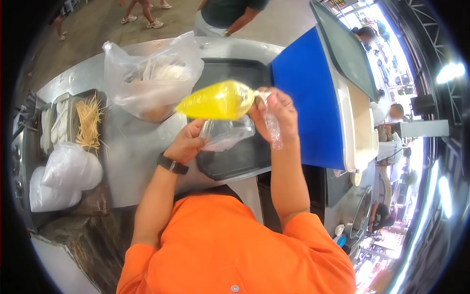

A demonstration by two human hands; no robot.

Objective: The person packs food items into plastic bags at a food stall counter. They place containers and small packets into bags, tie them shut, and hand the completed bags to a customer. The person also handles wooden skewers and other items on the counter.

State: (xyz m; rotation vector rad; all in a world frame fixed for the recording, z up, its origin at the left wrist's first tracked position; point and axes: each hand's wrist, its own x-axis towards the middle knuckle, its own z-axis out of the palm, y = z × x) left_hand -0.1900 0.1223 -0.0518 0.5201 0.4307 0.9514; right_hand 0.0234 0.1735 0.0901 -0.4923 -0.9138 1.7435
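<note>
My right hand (pixel 277 112) grips the twisted neck of a clear plastic bag filled with yellow liquid (pixel 220 101). The full bag points left, its tapered corner away from the hand. With my left hand (pixel 189 141) I pinch the edge of a clear, seemingly empty plastic bag (pixel 227 134), which hangs just under the yellow one. Both are above a dark tray (pixel 235 161) on the metal counter (pixel 143 147). Beyond my left hand stands a translucent carrier bag (pixel 154 77) with wrapped items inside, its contents hard to make out.
Wooden skewers or toothpicks (pixel 88 121) and white plastic spoons (pixel 60 121) fill containers at the left, behind stuffed white plastic bags (pixel 71 169). A blue-sided box (pixel 308 99) with an open lid bounds the right. A person in a dark shirt (pixel 231 14) stands across the counter.
</note>
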